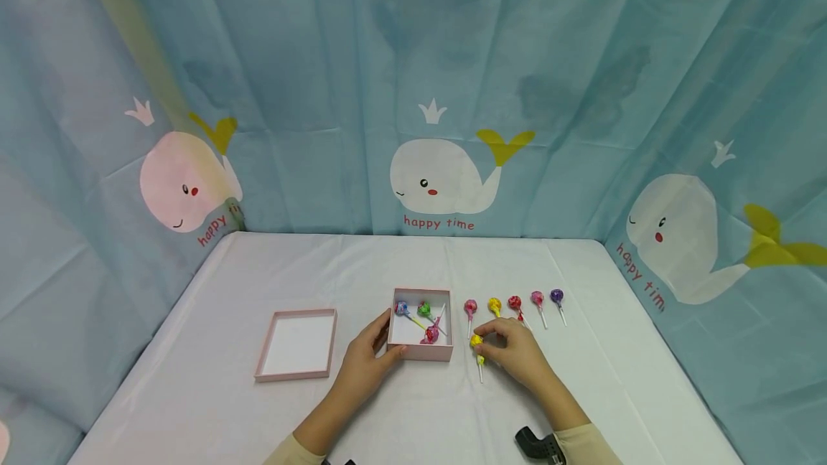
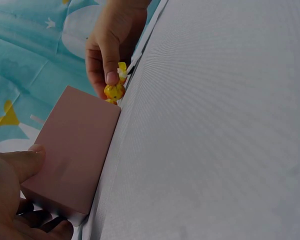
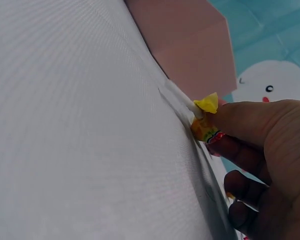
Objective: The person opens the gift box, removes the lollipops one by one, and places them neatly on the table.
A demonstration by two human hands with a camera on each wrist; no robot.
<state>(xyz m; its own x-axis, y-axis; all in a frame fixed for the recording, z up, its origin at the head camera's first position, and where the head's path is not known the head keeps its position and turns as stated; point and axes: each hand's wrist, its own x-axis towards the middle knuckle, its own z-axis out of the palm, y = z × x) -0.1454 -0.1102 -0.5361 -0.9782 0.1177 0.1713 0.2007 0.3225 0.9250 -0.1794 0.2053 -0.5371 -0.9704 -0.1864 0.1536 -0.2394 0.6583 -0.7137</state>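
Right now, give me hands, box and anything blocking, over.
Left hand grips box; right hand pinches yellow lollipop outside it. Three lollipops inside. Nothing covering box.

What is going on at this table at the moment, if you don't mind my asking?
A person is handling lollipops at a white-covered table. Their left hand holds the left side of an open pink box, while their right hand pinches a yellow lollipop just to its right. Three lollipops lie inside the box, and five more lollipops sit in a row to the right. What looks like the box's lid lies to the left.
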